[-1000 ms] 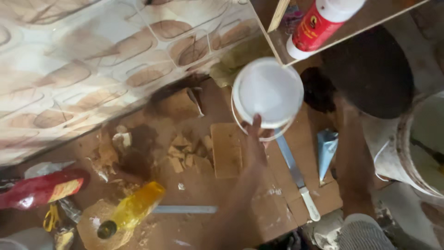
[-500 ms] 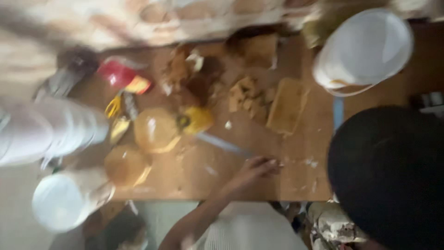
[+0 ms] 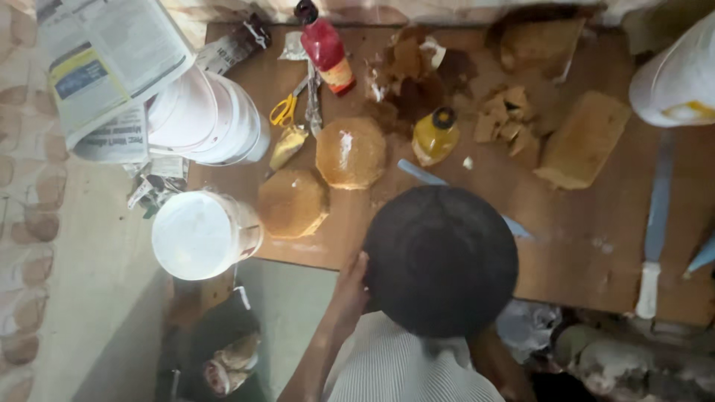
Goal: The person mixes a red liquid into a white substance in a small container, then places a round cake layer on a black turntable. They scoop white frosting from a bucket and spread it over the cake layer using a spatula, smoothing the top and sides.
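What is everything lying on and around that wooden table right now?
Wooden table: one, brown, centre.
Round cakes: two, golden brown, table's left middle.
Rectangular slab: one, tan, right of centre.
Crumbly pieces: a pile, tan, beside the slab.
Red bottle: one, dark cap, top edge.
Yellow bottle: one, black cap, lying centre.
Scissors: one, yellow handles, beside the red bottle.
White buckets: two at left, one stacked under newspaper; another at top right.
Long knife: one, white handle, right side.
Black round object: one, bottom centre.
Left hand: touching the black round object's edge.
Right hand: not visible.
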